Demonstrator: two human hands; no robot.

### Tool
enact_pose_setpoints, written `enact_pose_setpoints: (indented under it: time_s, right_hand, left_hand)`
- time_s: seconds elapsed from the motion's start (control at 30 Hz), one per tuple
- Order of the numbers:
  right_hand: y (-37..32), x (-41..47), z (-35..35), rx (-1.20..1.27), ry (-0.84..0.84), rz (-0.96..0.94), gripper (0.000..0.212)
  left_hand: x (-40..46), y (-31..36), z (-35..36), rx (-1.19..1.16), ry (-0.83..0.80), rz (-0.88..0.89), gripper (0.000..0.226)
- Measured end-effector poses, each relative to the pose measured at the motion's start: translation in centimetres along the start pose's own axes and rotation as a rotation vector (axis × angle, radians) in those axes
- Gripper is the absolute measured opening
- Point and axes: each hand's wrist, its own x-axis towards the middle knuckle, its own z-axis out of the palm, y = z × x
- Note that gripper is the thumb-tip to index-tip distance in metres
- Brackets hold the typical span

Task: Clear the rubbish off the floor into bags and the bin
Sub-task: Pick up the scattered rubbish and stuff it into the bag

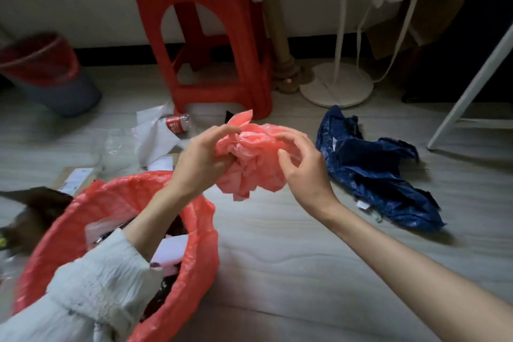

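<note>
A crumpled pink plastic bag (251,158) hangs above the floor between both hands. My left hand (201,159) grips its left side, fingers curled into the folds. My right hand (301,164) touches its right side with bent fingers and thumb spread; the grip is unclear. Below my left forearm stands a bin lined with a red bag (194,253), holding paper and dark rubbish. On the floor lie a crumpled dark blue bag (372,172) to the right, and behind the hands a plastic bottle with a red label (179,123), white paper (156,137) and clear plastic wrap (113,144).
A red plastic stool (211,36) stands at the back centre. A grey bin with a red liner (47,72) sits at the back left. A white fan stand base (336,85) and a white slanted leg (472,86) are on the right. Cardboard (75,178) lies left.
</note>
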Motion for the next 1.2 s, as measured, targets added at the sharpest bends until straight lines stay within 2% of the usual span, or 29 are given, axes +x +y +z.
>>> enact_pose_setpoints:
  time_s: [0.13, 0.23, 0.37, 0.4, 0.47, 0.57, 0.63, 0.7, 0.8, 0.9, 1.0, 1.2]
  right_hand:
    - [-2.6, 0.9, 4.7, -0.143, -0.082, -0.026, 0.037]
    - [-3.1, -0.3, 7.8, -0.251, -0.348, 0.004, 0.041]
    - [-3.2, -2.3, 11.3, -0.455, -0.587, 0.18, 0.051]
    - [-3.0, -2.6, 12.0, -0.503, -0.621, 0.217, 0.049]
    - [-2.5, -2.8, 13.1, -0.571, -0.632, 0.249, 0.031]
    - [-2.0, -2.8, 13.9, -0.554, -0.573, 0.363, 0.011]
    - [-2.2, -2.4, 13.8, -0.561, -0.546, 0.418, 0.024]
    - [-2.3, -1.7, 13.3, -0.552, -0.499, 0.445, 0.029]
    - [-1.1, 0.3, 10.7, -0.56, -0.354, 0.46, 0.021]
    - [1.0, 2.3, 7.0, -0.571, -0.187, 0.489, 0.013]
    - [2.8, 3.5, 3.9, -0.526, -0.015, 0.536, 0.016]
    - [4.2, 5.6, -0.3, -0.429, 0.284, 0.509, 0.025]
  left_hand:
    - [-2.3, -1.8, -7.0, 0.0, 0.166, -0.125, 0.051]
    - [-5.0, -2.6, -11.3, -0.115, 0.23, -0.257, 0.041]
    - [-9.2, -4.6, -14.8, -0.045, 0.322, -0.417, 0.041]
    - [-10.1, -5.3, -15.1, 0.001, 0.343, -0.464, 0.042]
    - [-11.5, -6.2, -15.1, 0.169, 0.315, -0.536, 0.048]
    - [-12.3, -6.4, -13.7, 0.319, 0.248, -0.559, 0.056]
    - [-12.1, -6.0, -12.7, 0.379, 0.231, -0.537, 0.055]
    - [-11.8, -6.0, -11.7, 0.53, 0.183, -0.438, 0.047]
    - [-10.9, -6.0, -9.4, 0.687, 0.013, -0.233, 0.043]
    - [-8.6, -6.1, -5.9, 0.684, -0.127, -0.117, 0.046]
    - [-4.4, -4.6, -2.5, 0.675, -0.18, -0.045, 0.044]
    - [3.1, -2.2, 4.6, 0.784, -0.322, 0.18, 0.037]
